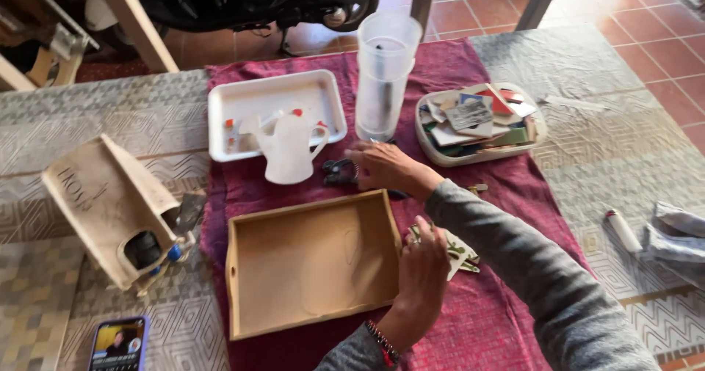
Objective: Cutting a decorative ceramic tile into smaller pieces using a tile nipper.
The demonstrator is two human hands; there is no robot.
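Nearest the camera, the left hand (424,268) is resting with loosely spread fingers against the right rim of the shallow rectangular wooden tray (312,261), while the right hand (382,167) is reaching across, fingers curled onto small black pliers (339,173) lying just left of it on the bench.

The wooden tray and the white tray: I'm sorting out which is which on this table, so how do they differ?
The wooden tray is tan, deep-walled and bare inside; the white tray is shallow, with rounded corners, and holds a few small red and white bits. The wooden tray lies nearer the person, with the left hand at its right edge; the white tray lies farther back, behind the white watering-can shape. Both are rectangular and rest on the dark red cloth.
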